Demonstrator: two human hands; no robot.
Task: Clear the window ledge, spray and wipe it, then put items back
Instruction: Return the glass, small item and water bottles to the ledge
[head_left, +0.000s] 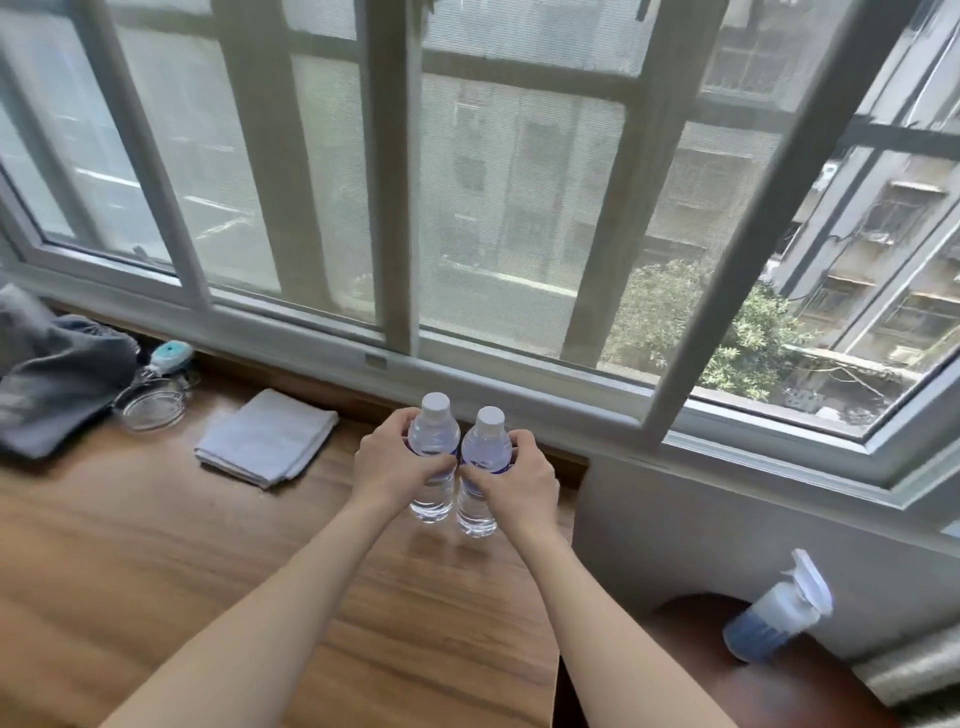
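Two clear water bottles with white caps stand side by side on the wooden ledge (156, 545) below the window. My left hand (395, 462) grips the left bottle (432, 441) around its middle. My right hand (517, 478) grips the right bottle (485, 452) the same way. Both bottles are upright and almost touch each other. A folded white cloth (267, 436) lies on the wood to the left of them. A spray bottle (779, 608) with a white trigger head stands on a dark round surface at the lower right.
A glass ashtray (150, 405), a small blue-and-white item (169, 356) and a grey bundle of fabric (52, 374) sit at the ledge's far left. The white window frame (467, 369) runs along the back. The ledge ends at a grey wall (701, 530) on the right.
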